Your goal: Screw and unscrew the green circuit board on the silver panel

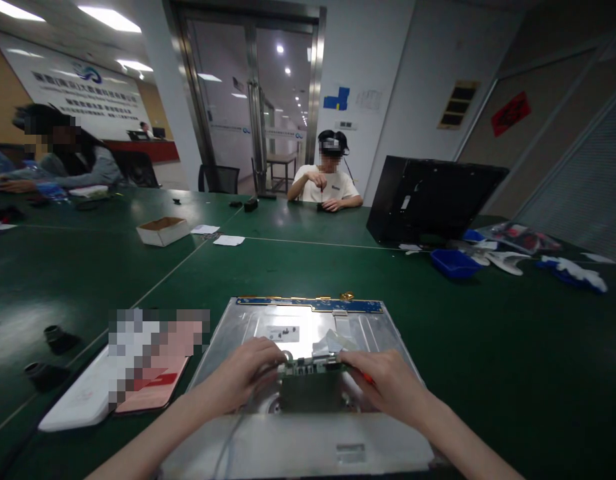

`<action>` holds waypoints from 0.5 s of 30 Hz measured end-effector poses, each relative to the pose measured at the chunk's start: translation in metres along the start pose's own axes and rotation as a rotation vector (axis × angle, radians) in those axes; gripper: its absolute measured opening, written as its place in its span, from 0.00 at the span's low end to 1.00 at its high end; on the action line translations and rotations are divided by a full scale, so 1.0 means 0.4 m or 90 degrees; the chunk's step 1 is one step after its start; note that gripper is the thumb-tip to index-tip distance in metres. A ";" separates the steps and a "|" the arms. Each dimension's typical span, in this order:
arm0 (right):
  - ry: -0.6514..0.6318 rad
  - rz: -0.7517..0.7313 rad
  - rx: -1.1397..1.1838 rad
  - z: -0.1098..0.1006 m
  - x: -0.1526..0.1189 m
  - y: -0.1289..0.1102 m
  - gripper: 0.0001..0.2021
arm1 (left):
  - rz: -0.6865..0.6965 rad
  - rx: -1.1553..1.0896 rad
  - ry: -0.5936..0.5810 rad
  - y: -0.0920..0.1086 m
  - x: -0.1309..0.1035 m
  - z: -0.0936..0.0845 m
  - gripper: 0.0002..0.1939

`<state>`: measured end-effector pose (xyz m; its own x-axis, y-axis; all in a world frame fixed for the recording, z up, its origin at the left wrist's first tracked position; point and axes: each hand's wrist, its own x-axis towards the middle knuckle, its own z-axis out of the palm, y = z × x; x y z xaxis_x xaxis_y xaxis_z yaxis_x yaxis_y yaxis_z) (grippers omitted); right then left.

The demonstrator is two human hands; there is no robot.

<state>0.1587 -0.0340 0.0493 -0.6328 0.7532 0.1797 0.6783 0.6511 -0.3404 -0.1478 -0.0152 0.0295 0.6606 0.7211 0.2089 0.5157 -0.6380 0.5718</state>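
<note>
Green circuit board [308, 369] lies crosswise over the metal panel [278, 440], its long axis roughly parallel to the panel's far edge, left hand [253, 370] pinching its left end, right hand [391, 383] its right

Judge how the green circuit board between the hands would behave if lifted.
The circuit board looks thin and flat, so it would probably stay stiff and feel light. Small parts line its far edge, so hard pressure there might damage it. The silvery film by that edge looks loose and crumpled, and could catch.
</note>
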 end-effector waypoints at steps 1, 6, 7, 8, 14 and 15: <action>0.008 0.037 0.020 -0.002 0.008 -0.005 0.15 | -0.020 -0.013 0.019 -0.003 0.002 0.004 0.07; 0.009 0.160 0.047 -0.014 0.047 -0.027 0.11 | -0.126 -0.049 0.084 -0.004 0.017 0.019 0.10; 0.006 0.163 0.048 -0.016 0.052 -0.028 0.11 | -0.135 -0.059 0.086 -0.003 0.019 0.020 0.11; 0.006 0.163 0.049 -0.018 0.056 -0.028 0.10 | -0.141 -0.076 0.087 -0.002 0.020 0.021 0.11; 0.020 0.154 0.075 -0.027 0.067 -0.022 0.10 | -0.156 -0.188 0.090 -0.004 0.015 0.023 0.10; 0.024 0.144 0.080 -0.029 0.067 -0.022 0.10 | -0.155 -0.182 0.093 -0.004 0.013 0.021 0.10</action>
<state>0.1401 -0.0187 0.0680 -0.4541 0.8829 0.1197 0.7481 0.4508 -0.4870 -0.1405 -0.0125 0.0229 0.4424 0.8859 0.1393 0.4612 -0.3580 0.8119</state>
